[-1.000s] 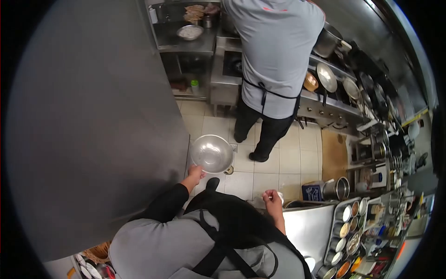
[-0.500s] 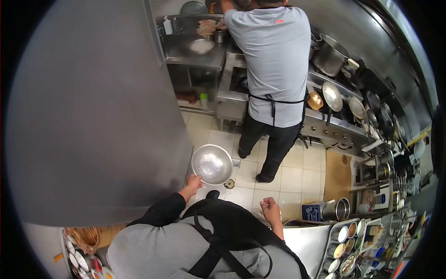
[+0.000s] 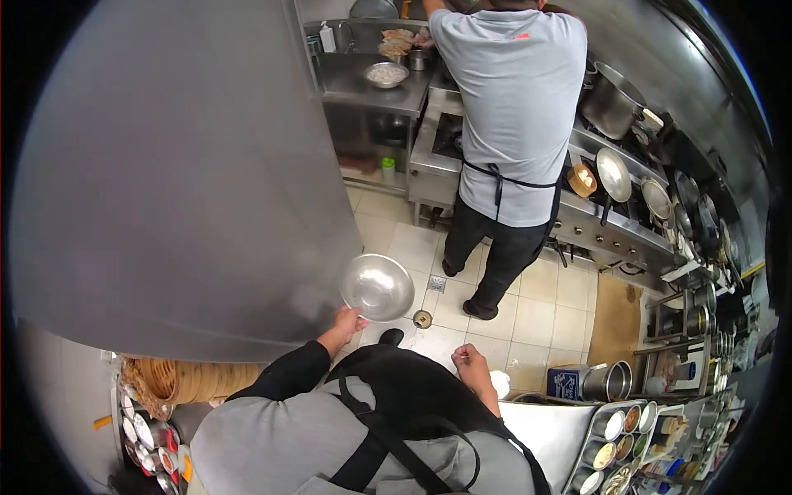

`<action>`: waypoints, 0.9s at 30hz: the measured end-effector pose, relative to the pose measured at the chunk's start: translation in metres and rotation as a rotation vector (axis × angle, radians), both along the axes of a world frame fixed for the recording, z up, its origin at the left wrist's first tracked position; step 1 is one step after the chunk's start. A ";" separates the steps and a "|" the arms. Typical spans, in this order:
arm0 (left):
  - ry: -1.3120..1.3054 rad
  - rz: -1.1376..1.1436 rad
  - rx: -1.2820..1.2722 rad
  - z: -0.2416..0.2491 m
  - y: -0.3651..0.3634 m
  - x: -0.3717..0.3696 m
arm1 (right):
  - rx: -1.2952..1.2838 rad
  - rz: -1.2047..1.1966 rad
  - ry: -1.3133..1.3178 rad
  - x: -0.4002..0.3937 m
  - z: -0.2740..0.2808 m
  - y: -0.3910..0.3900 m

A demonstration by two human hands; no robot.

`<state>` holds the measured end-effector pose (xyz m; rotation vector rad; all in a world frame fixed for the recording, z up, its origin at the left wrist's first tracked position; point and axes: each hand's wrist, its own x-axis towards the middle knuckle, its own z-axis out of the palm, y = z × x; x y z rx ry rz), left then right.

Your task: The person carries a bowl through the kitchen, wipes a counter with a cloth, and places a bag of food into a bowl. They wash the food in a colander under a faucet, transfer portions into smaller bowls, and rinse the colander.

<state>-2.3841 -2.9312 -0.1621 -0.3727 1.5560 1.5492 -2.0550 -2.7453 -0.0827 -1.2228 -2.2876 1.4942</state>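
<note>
Head view: left hand [image 3: 346, 319] fingers pinch rim of steel bowl [image 3: 377, 286], bowl above fingers; right hand [image 3: 470, 361] fisted, apart.

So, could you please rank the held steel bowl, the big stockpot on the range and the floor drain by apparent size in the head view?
1. Steel bowl and stockpot: alike; bowl is nearer, so unsure.
2. Floor drain: clearly smallest.

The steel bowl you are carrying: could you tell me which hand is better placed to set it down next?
Left, probably. The left hand already grips the steel bowl by its rim, while the right hand is loosely closed near the apron, apart from it.
</note>
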 end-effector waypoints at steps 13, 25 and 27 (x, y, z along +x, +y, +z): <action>0.163 0.035 -0.006 0.017 0.002 0.006 | -0.025 -0.014 0.004 0.000 -0.003 0.011; 0.304 -0.168 0.008 0.068 0.029 0.013 | -0.888 -0.149 0.215 -0.166 -0.006 0.039; 0.334 -0.162 0.069 0.070 0.035 0.005 | -0.966 -0.156 0.271 -0.191 -0.037 0.052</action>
